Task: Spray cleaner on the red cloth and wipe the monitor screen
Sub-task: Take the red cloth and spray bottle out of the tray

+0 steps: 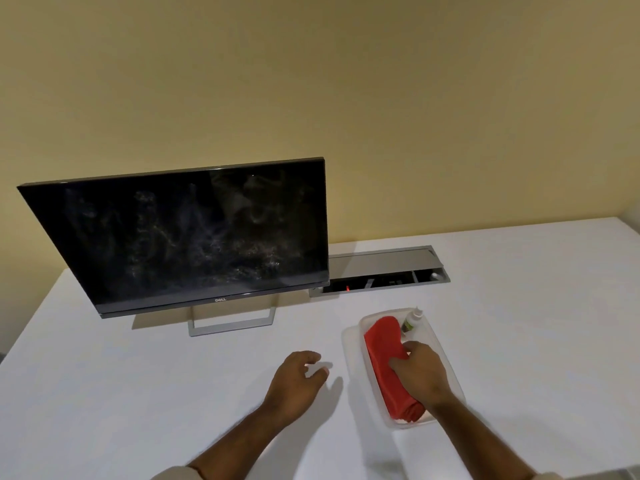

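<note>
Red cloth (384,355) lies lengthwise in a clear tray (446,362) on the table (138,375), right hand (420,372) fingers curled gripping it; left hand (298,375) hovers with loosely spread fingers. Spray bottle (412,320) points toward the wall, monitor (187,233) far left.
</note>
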Demonstrator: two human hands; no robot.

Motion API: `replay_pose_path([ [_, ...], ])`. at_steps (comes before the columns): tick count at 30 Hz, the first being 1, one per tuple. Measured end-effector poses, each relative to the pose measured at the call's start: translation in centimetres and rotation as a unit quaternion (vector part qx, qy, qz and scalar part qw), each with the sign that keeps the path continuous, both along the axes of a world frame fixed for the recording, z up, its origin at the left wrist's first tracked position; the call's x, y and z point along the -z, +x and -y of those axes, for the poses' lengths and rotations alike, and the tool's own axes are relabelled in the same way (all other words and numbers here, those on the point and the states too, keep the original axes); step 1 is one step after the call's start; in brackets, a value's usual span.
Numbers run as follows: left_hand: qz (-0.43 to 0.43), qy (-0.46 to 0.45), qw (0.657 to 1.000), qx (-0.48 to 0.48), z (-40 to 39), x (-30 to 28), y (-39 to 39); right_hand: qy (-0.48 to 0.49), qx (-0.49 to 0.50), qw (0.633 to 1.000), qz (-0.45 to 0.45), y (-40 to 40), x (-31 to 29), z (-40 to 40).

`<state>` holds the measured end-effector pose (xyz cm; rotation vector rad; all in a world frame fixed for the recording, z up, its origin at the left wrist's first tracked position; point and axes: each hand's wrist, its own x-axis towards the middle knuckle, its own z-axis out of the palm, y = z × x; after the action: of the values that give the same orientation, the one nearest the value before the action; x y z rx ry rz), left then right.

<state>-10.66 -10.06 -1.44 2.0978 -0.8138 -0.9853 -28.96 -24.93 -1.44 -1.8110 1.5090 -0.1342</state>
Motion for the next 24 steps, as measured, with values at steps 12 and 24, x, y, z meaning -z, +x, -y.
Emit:
replay_pose_path([
  [12,-0.387,-0.067,0.916,-0.082,1.5,-4.0,-0.1,0.042,0.022,0.954,0.297,4.0,-11.8,-3.3],
  [24,-0.327,-0.183,0.914,-0.158,-2.0,-3.6,3.2,0.181,-0.032,0.935,0.304,7.3,-6.3,-8.0],
])
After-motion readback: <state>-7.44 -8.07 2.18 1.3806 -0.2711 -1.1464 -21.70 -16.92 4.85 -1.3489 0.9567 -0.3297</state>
